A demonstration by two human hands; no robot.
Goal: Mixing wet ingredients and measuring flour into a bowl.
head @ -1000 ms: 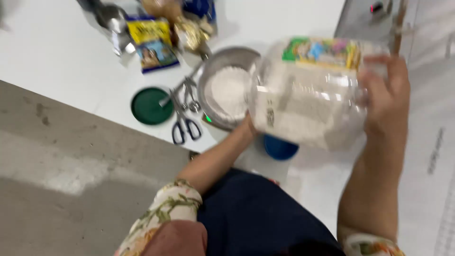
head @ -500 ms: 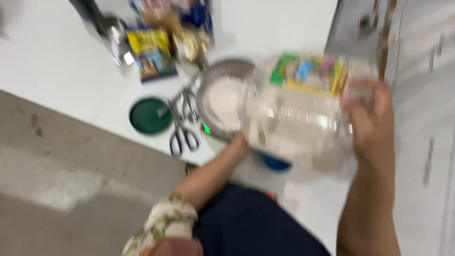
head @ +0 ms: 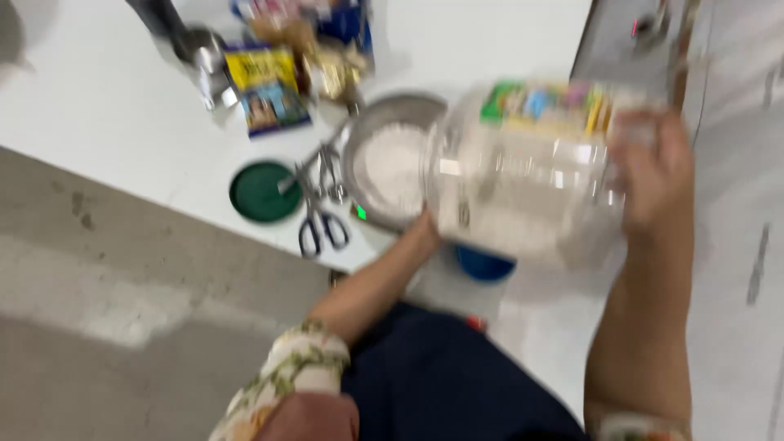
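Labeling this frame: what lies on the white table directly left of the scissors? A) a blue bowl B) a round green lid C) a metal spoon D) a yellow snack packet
B: a round green lid lies flat on the white table just left of the scissors.

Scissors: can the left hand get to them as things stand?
Probably not right away. The left hand is under the big clear jar, helping the right hand hold it. The scissors lie close by on the table, uncovered.

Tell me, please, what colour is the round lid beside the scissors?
Dark green lid, seen in the head view.
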